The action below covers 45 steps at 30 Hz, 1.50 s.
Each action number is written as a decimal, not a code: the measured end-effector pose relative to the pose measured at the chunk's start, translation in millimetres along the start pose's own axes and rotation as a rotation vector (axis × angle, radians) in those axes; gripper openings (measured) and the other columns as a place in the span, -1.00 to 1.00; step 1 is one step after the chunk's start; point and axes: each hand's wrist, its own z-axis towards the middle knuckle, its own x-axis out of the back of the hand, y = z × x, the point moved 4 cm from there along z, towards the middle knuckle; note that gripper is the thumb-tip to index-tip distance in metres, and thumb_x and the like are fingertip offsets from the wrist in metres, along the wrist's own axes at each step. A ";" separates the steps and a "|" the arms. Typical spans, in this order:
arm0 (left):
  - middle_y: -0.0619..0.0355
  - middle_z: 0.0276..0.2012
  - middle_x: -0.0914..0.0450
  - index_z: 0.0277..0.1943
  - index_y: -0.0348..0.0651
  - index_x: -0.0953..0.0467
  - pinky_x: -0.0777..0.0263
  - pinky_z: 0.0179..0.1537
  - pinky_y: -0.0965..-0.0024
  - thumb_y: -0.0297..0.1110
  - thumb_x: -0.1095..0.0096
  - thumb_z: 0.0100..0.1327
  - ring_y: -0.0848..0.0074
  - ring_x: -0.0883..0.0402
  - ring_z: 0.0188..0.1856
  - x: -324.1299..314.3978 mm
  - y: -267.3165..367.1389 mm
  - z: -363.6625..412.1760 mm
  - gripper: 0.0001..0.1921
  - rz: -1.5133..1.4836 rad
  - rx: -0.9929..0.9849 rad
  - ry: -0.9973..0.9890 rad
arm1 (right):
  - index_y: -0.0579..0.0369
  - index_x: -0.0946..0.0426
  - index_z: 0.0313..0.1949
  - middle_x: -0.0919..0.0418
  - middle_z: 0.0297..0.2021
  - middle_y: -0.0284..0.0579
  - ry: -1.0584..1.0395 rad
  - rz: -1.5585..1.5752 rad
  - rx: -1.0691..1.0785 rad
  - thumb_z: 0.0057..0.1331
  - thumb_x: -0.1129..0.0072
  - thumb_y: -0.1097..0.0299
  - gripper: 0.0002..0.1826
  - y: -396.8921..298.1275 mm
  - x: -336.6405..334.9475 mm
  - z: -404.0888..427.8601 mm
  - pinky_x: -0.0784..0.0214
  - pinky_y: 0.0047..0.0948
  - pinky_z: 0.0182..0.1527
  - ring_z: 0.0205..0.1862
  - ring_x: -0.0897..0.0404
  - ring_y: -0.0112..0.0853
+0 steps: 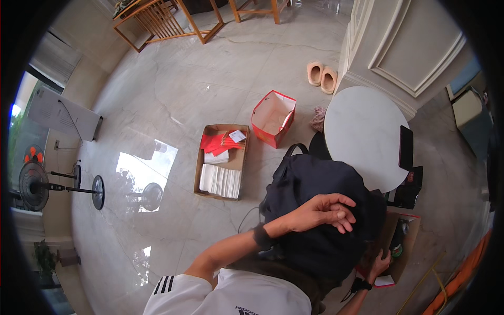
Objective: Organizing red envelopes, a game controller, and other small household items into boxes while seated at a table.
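My left hand (328,212) hangs over a dark backpack (311,185), its fingers loosely bent and apart, with nothing in it. At the lower right, my right hand (380,264) reaches to the near side of an open cardboard box (409,240) with red edges. Dark items, one with a green part, lie inside this box beside the hand. Whether the right hand grips the box or something in it is unclear. The backpack covers my lap and hides part of the box. Dark bands circle both wrists.
A round white table (362,134) bears a dark phone-like slab (406,148). On the floor stand a cardboard tray (222,159) with red envelopes and white paper stacks, a red paper bag (273,118), slippers (321,77) and a pedestal fan (35,187). A thin cable lies by the backpack.
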 end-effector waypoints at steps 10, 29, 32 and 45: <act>-0.28 0.13 -0.60 0.39 -0.36 -0.29 -0.61 0.13 0.10 -0.47 0.03 0.57 0.09 -0.69 0.10 4.7 2.4 -7.6 -0.60 0.115 -0.021 0.079 | 0.24 -0.49 0.25 -0.58 0.13 0.20 0.065 0.027 0.033 0.30 -0.33 0.34 -0.45 -41.2 -0.1 -14.2 -0.39 -0.11 0.23 0.19 -0.54 0.06; -0.10 0.12 -0.63 0.35 -0.23 -0.35 -0.51 0.09 0.21 -0.09 -0.19 0.51 0.20 -0.65 0.10 51.8 31.3 -49.9 -0.48 -0.104 -0.206 0.204 | 0.14 -0.34 0.42 -0.41 0.35 0.13 0.086 0.021 0.085 0.40 -0.26 0.25 -0.35 -4.1 -15.5 -20.6 -0.26 -0.03 0.34 0.36 -0.37 0.05; -0.06 0.06 -0.65 0.32 -0.23 -0.39 -0.49 0.08 0.22 -0.07 -0.20 0.50 0.24 -0.63 0.07 95.3 35.5 -93.2 -0.50 -0.137 -0.255 0.476 | 0.14 -0.33 0.43 -0.39 0.36 0.14 0.058 -0.003 0.066 0.42 -0.24 0.17 -0.34 -9.6 -18.6 -17.6 -0.29 0.00 0.32 0.36 -0.38 0.06; 0.03 -0.08 -0.69 0.16 -0.24 -0.49 -0.56 -0.05 0.31 -0.16 -0.26 0.45 0.36 -0.69 -0.12 310.5 -29.7 -330.8 -0.61 -0.053 -0.183 1.442 | 0.17 -0.37 0.39 -0.47 0.27 0.16 0.022 -0.135 -0.025 0.41 -0.26 0.11 -0.35 -11.1 -7.0 -1.8 -0.37 -0.05 0.26 0.25 -0.48 0.06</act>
